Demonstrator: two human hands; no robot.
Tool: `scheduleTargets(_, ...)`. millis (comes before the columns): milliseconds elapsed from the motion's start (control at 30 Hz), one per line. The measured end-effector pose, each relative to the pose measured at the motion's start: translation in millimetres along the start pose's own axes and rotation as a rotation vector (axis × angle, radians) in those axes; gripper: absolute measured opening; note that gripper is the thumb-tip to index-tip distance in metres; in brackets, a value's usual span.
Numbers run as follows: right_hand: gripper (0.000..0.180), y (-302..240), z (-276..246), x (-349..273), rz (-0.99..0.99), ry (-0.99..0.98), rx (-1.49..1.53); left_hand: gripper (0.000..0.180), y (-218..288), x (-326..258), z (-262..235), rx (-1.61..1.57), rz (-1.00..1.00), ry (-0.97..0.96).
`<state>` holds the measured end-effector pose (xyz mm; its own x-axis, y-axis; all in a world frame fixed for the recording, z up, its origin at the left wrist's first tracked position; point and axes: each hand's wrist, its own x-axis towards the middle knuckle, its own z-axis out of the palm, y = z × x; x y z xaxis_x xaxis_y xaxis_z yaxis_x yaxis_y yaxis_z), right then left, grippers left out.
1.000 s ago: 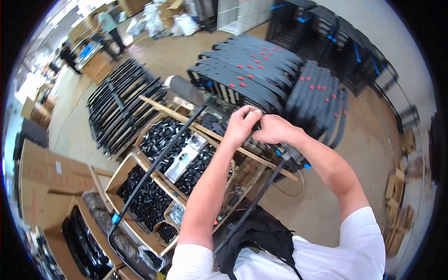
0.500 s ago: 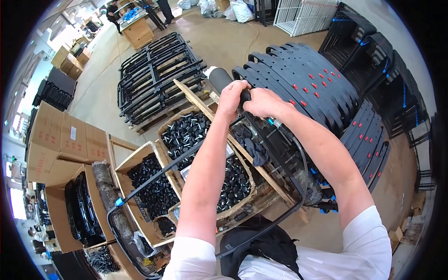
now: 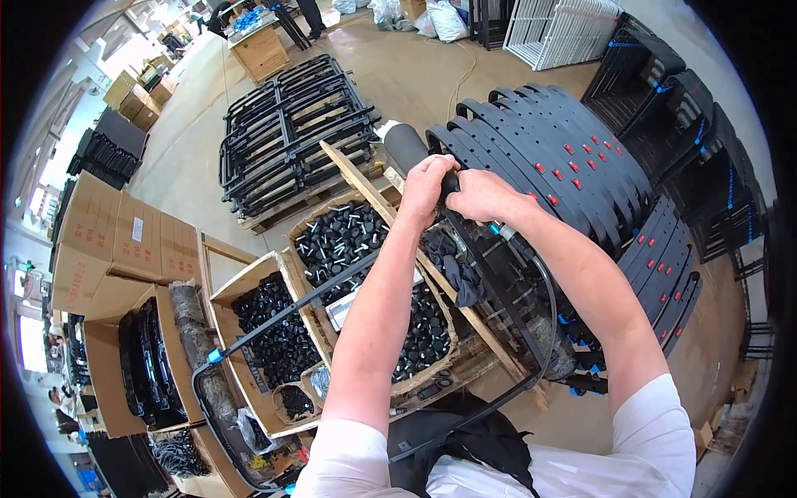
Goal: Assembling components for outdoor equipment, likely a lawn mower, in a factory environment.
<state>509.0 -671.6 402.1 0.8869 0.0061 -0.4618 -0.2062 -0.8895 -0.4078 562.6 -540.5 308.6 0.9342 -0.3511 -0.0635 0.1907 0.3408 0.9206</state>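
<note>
The left hand [image 3: 425, 191] clenches a rounded black piece [image 3: 449, 184] beyond the black metal-tube frame [image 3: 267, 326]; the right hand [image 3: 484, 197] curls against it, fingertips hidden. They seem mid-adjustment; the next move calls for steady pressure.

In front of us, our left hand [image 3: 427, 192] and right hand [image 3: 486, 197] sit side by side, by the tube frame [image 3: 257, 330] that spans the parts bins [image 3: 224, 311]. Left of these bins stands a cardboard box [image 3: 100, 357] with long parts [image 3: 149, 357] in it; beyond — a pallet [image 3: 264, 221] under stacked frames [image 3: 288, 133]. To our right lies a stack of curved panels [image 3: 523, 141], with racks [image 3: 564, 31] behind.
</note>
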Motion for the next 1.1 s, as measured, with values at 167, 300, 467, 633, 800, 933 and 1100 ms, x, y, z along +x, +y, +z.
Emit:
scheduleTargets(167, 0.034, 1, 2, 5, 0.002, -0.005, 0.023, 0.025, -1, 1, -2, 0.005, 0.007, 0.000)
scheduleTargets(300, 0.035, -2, 2, 3, 0.005, -0.020, -0.016, 0.025, -4, -2, -4, -0.003, 0.034, 0.007)
scheduleTargets(467, 0.036, 2, 7, 3, 0.008, 0.025, 0.036, 0.026, -10, -3, -2, 0.025, 0.040, 0.020)
scheduleTargets(633, 0.037, 1, 7, 10, 0.055, -0.061, 0.024, 0.027, -16, 0, -6, 0.014, 0.039, 0.028)
scheduleTargets(800, 0.030, 2, 10, 21, 0.072, -0.108, 0.117, 0.028, -21, 1, -14, 0.011, 0.025, 0.021)
scheduleTargets(933, 0.023, 5, 14, 28, 0.029, -0.084, 0.216, 0.026, -18, -3, -6, -0.036, 0.006, 0.041)
scheduleTargets(1100, 0.028, 9, 12, 38, 0.016, -0.124, 0.199, 0.026, -17, -4, -5, -0.064, 0.019, 0.032)
